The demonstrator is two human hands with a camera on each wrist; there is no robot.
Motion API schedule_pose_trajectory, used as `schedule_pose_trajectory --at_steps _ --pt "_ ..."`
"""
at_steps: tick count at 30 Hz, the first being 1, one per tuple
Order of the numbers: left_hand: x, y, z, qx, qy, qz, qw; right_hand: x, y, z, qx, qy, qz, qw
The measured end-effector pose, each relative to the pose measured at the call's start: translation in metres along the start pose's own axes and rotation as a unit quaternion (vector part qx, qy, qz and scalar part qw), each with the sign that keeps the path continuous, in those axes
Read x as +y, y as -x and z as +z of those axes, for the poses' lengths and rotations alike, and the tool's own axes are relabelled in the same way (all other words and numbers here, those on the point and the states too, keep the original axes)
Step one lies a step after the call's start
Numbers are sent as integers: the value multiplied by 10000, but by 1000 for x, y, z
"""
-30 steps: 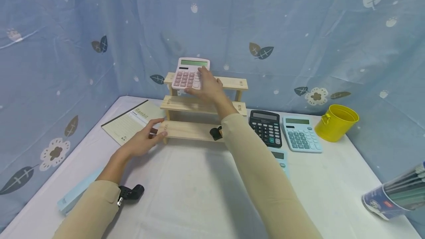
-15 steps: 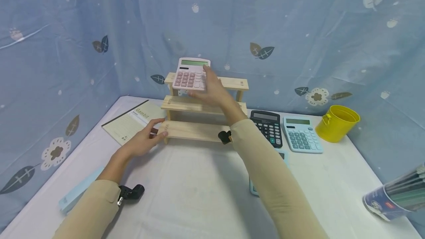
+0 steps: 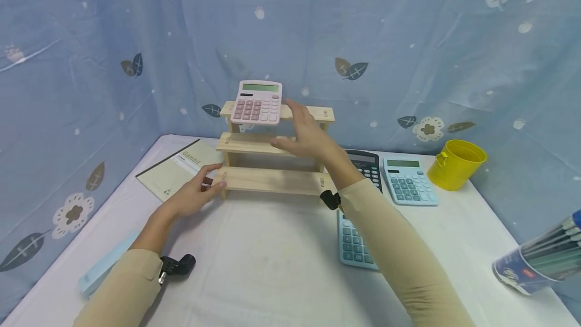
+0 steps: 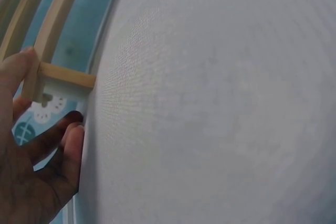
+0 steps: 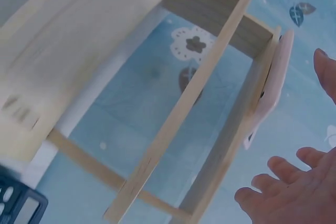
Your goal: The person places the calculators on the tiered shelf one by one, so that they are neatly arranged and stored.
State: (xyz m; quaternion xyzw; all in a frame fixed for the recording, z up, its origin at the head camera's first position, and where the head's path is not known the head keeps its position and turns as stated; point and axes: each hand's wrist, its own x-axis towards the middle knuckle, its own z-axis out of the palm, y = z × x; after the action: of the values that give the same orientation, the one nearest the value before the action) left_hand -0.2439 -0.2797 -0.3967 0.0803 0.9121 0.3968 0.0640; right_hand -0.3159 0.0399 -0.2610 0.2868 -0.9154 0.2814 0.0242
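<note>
Backdrop: a blue cloth [image 3: 408, 39] hangs as the wall on all visible sides, printed with grey and white leaves, small white dots and pale flowers. It meets in a corner at the far left, behind the table, and shows soft folds and creases. Work surface: a table under a white cloth [image 3: 272, 266], faintly wrinkled, reaching to the backdrop at the rear and on both sides. In the left wrist view the white cloth [image 4: 220, 103] fills most of the frame. Lighting even and diffuse, with only soft shadows on the white cloth. No floor or window in view.
</note>
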Motion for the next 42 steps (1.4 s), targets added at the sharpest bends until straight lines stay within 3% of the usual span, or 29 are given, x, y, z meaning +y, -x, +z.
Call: schedule_pose_trajectory --at_steps 20,32,42 --pt "-1 0 0 -4 54 -105 9999 30 71 -17 129 724 -363 9966" --pt "-2 2 1 -5 62 -61 10000 52 99 -26 380 934 -527 9935" --pt "-2 0 0 -9 102 -34 9999 81 123 -41 452 925 -250 9944"
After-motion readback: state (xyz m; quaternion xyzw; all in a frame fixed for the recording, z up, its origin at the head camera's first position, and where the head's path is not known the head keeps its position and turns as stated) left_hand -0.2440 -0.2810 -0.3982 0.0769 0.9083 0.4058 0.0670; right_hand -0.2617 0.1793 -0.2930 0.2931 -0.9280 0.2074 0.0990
